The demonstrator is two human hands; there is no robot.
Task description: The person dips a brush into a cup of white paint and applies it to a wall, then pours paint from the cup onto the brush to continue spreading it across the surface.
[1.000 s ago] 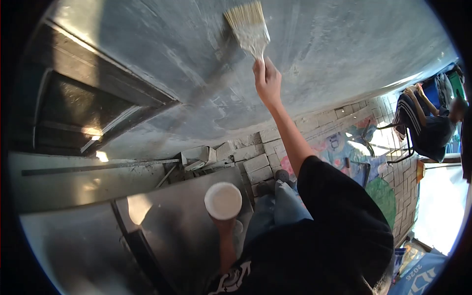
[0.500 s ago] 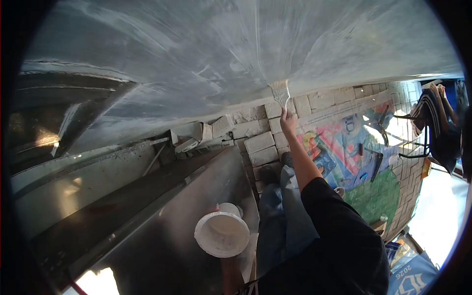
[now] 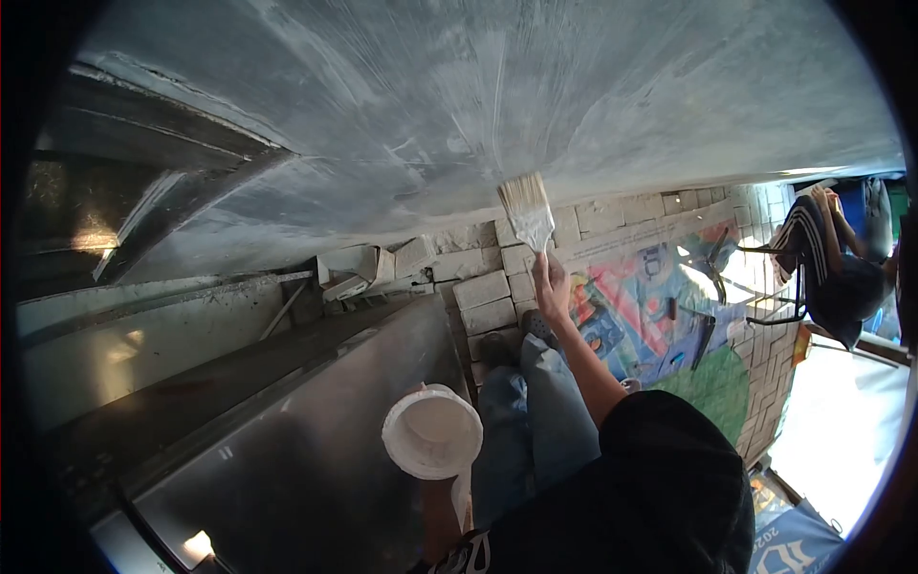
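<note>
Overhead, wall [image 3: 402, 105]: grey plastered surface fills the top of the view, streaked with pale wet strokes; fisheye bends it, so its true angle is hard to judge.
Right hand [image 3: 552, 287]: raised, fingers wrapped together around the handle of a brush [image 3: 528, 212]; the handle itself is mostly hidden inside the fist.
Brush: wide flat head, pale bristles pointing up, tips at the lower edge of the wall; whether they press on the plaster or sit just off it cannot be told.
Left hand [image 3: 435, 478]: almost wholly hidden under a white bucket [image 3: 432, 431]; only a strip of forearm shows below it. Finger state cannot be told from this view, though the bucket appears carried from beneath.
White bucket: round, open mouth facing the camera, inside coated white; contents' level not readable.
Legs [image 3: 531, 421]: blue trousers, dark shoes near the stacked blocks [image 3: 483, 287]; the torso in black blocks the lower right.
Stacked blocks: pale bricks at the wall's foot, edges blurred.
Metal sheet [image 3: 287, 450]: shiny surface at lower left, glare spot near the bottom; its lower end is cut off by the frame.
Patterned mat [image 3: 660, 306]: colourful ground cover to the right, print unreadable.
Other person [image 3: 832, 268]: seated on a chair at far right, striped sleeve, partly cut by the lens rim.
</note>
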